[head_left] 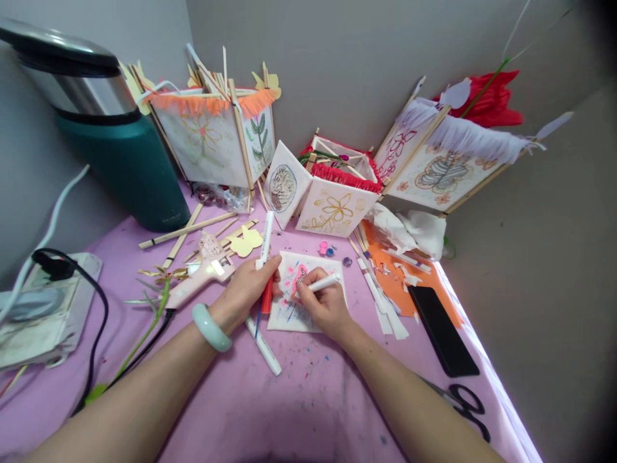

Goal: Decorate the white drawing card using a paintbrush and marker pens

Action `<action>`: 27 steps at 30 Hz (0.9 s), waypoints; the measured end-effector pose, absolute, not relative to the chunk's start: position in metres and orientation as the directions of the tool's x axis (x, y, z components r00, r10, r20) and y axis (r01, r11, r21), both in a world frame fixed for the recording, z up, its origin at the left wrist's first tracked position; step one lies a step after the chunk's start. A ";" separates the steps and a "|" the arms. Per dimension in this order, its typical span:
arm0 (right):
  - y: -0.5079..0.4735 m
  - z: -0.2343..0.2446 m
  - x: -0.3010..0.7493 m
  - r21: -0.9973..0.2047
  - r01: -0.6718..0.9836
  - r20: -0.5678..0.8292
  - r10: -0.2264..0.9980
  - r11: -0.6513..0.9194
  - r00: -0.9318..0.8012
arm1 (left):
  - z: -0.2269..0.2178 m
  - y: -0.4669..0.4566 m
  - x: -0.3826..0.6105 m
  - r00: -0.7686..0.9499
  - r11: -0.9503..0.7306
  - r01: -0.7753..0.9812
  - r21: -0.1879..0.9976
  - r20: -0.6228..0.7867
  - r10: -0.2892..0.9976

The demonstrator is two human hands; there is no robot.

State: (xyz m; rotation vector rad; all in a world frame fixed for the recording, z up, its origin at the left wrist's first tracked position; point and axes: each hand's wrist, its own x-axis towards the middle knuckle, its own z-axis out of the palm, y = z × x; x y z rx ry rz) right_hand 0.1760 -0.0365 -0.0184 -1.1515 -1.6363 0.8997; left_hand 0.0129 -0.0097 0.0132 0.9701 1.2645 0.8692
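A white square panel with pink and blue markings lies flat on the purple-covered table. My right hand is closed round a white marker, its tip side toward the pink patch on the panel. At the panel's left edge my left hand is closed on several markers: a white one sticks up above the thumb, and a red one shows below it. Another white marker lies on the table below this hand. A pale green bangle circles my left wrist.
Paper lanterns with drawings stand at the back: orange-fringed, red-trimmed, white-fringed. Left are a teal tumbler, a pink glue gun and a power strip. Right are orange paper, a black phone and scissors.
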 end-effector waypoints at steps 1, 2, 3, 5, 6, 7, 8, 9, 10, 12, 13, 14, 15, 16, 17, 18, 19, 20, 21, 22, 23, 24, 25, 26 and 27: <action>-0.036 -0.018 0.176 -0.909 0.294 0.262 0.954 0.295 -0.149 | 0.013 -0.010 0.013 0.111 0.363 -0.008 0.932 -0.360 0.926; -0.035 -0.018 0.176 -0.905 0.304 0.262 0.953 0.297 -0.151 | 0.013 -0.009 0.013 0.111 0.365 -0.011 0.931 -0.362 0.926; -0.035 -0.018 0.176 -0.900 0.316 0.262 0.952 0.299 -0.155 | 0.012 -0.009 0.013 0.113 0.367 -0.012 0.930 -0.364 0.925; -0.035 -0.017 0.177 -0.891 0.337 0.262 0.951 0.304 -0.166 | 0.011 -0.009 0.013 0.116 0.364 -0.015 0.931 -0.360 0.926; -0.035 -0.017 0.177 -0.886 0.348 0.260 0.950 0.307 -0.175 | 0.011 -0.009 0.012 0.120 0.359 -0.017 0.933 -0.355 0.927; -0.035 -0.017 0.177 -0.882 0.357 0.256 0.949 0.308 -0.186 | 0.010 -0.009 0.012 0.124 0.353 -0.019 0.935 -0.348 0.929; -0.036 -0.016 0.177 -0.878 0.365 0.250 0.947 0.309 -0.200 | 0.009 -0.009 0.012 0.127 0.348 -0.021 0.937 -0.342 0.931; -0.036 -0.016 0.177 -0.874 0.373 0.244 0.946 0.310 -0.215 | 0.008 -0.008 0.012 0.130 0.344 -0.021 0.939 -0.339 0.932; -0.036 -0.016 0.177 -0.869 0.382 0.241 0.944 0.314 -0.227 | 0.008 -0.008 0.012 0.132 0.343 -0.021 0.939 -0.337 0.932; -0.036 -0.017 0.177 -0.860 0.398 0.242 0.943 0.318 -0.230 | 0.007 -0.008 0.012 0.132 0.345 -0.022 0.938 -0.339 0.931; -0.036 -0.017 0.177 -0.856 0.407 0.246 0.944 0.319 -0.222 | 0.006 -0.008 0.012 0.133 0.344 -0.024 0.939 -0.338 0.932; -0.036 -0.017 0.176 -0.852 0.415 0.251 0.945 0.319 -0.210 | 0.006 -0.008 0.012 0.134 0.343 -0.025 0.939 -0.337 0.932; -0.036 -0.018 0.176 -0.849 0.420 0.255 0.946 0.319 -0.202 | 0.006 -0.008 0.012 0.135 0.341 -0.025 0.940 -0.335 0.933; -0.036 -0.018 0.176 -0.849 0.422 0.257 0.946 0.319 -0.199 | 0.005 -0.008 0.012 0.135 0.338 -0.024 0.941 -0.332 0.933; -0.036 -0.019 0.176 -0.849 0.420 0.256 0.946 0.319 -0.200 | 0.005 -0.008 0.011 0.136 0.337 -0.022 0.941 -0.331 0.934; -0.036 -0.019 0.176 -0.850 0.417 0.256 0.945 0.320 -0.204 | 0.004 -0.008 0.011 0.138 0.334 -0.021 0.942 -0.328 0.935; -0.036 -0.019 0.176 -0.852 0.414 0.254 0.945 0.320 -0.207 | 0.004 -0.008 0.011 0.141 0.329 -0.020 0.944 -0.323 0.936; -0.036 -0.019 0.176 -0.854 0.411 0.251 0.945 0.318 -0.208 | 0.003 -0.008 0.010 0.145 0.324 -0.020 0.946 -0.318 0.937; -0.036 -0.019 0.176 -0.855 0.411 0.251 0.946 0.317 -0.206 | 0.002 -0.008 0.010 0.149 0.319 -0.022 0.948 -0.312 0.938; -0.036 -0.019 0.176 -0.854 0.414 0.254 0.946 0.317 -0.201 | 0.002 -0.008 0.010 0.150 0.315 -0.023 0.949 -0.309 0.939; -0.035 -0.019 0.176 -0.850 0.417 0.262 0.946 0.321 -0.193 | 0.001 -0.008 0.010 0.150 0.315 -0.024 0.949 -0.309 0.939; -0.035 -0.019 0.176 -0.847 0.420 0.271 0.945 0.325 -0.185 | 0.001 -0.008 0.010 0.149 0.317 -0.024 0.948 -0.310 0.939; -0.035 -0.019 0.176 -0.846 0.420 0.277 0.943 0.330 -0.183 | 0.002 -0.008 0.010 0.146 0.320 -0.024 0.947 -0.313 0.938; -0.035 -0.019 0.176 -0.845 0.418 0.278 0.942 0.333 -0.188 | 0.002 -0.008 0.010 0.145 0.323 -0.022 0.946 -0.317 0.937; -0.035 -0.019 0.176 -0.847 0.414 0.273 0.941 0.333 -0.200 | 0.003 -0.008 0.010 0.144 0.326 -0.018 0.945 -0.320 0.936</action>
